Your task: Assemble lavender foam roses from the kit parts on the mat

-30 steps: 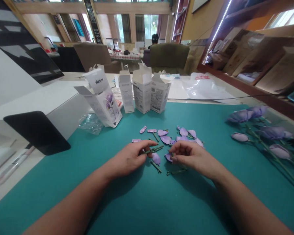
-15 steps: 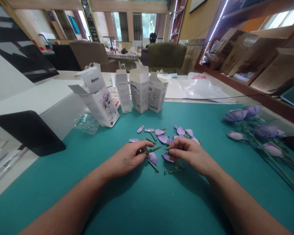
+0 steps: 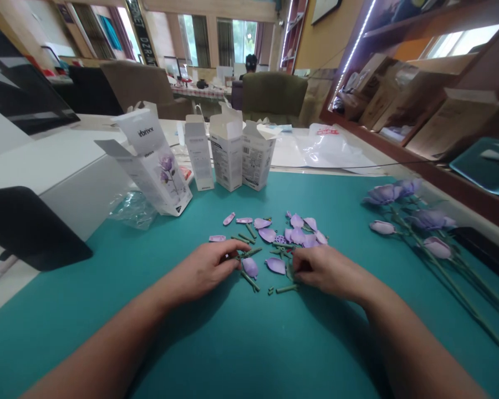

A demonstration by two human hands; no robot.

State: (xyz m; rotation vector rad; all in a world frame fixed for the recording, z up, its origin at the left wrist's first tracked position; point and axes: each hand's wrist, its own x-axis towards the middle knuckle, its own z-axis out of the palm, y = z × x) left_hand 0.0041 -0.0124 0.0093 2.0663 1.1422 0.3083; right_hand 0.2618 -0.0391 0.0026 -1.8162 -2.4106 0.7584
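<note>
Four opened cartons (image 3: 227, 160) stand along the mat's (image 3: 249, 343) far side, purple flowers (image 3: 383, 194) lie at right, and loose petals (image 3: 268, 235) crowd the space between and beyond the hands. Left hand (image 3: 210, 269) pinches a green stem piece (image 3: 253, 252) — right hand (image 3: 332, 271) is curled near a leaf (image 3: 290, 270), its grip hidden, contents undetermined.

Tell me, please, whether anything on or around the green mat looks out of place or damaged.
Nothing looks spilled or plainly damaged. Only the crumpled clear plastic seems slightly out of place, lying like discarded wrapping beside the flower-printed box, away from the loose lilac petals.
</note>
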